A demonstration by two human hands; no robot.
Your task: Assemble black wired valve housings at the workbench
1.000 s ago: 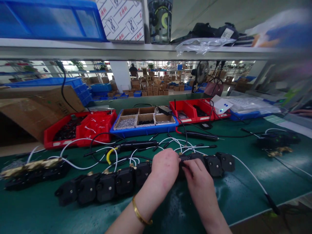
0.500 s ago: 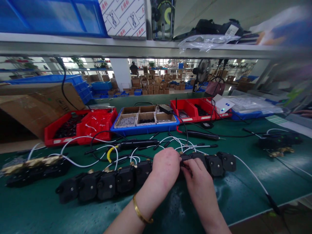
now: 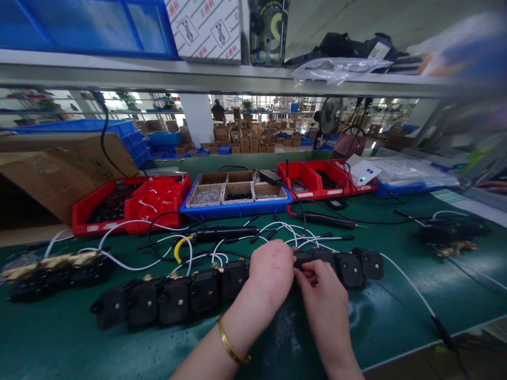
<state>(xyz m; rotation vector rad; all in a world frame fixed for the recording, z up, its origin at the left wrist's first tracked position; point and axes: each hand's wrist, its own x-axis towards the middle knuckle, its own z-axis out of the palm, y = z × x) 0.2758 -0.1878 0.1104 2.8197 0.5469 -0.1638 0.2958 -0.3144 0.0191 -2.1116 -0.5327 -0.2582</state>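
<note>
Fingers of left hand [image 3: 272,274] and right hand [image 3: 324,295] clamped on boxy matte-black plastic block [image 3: 304,258], glossy green mat [image 3: 388,311]

Single head-worn camera, facing forward and down.
It looks from eye level, close above the left hand [image 3: 271,272] and right hand [image 3: 322,290] on the green table [image 3: 388,327], under a shelf [image 3: 158,79], toward the workshop hall far behind.

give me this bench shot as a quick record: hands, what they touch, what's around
left hand: curled over the row of black parts, grip hidden; gold bracelet on wrist
right hand: fingertips on the same row, beside the left hand
surface: green table
around the row: white wires, red bins, blue tray of small boxes
above: metal shelf
</note>
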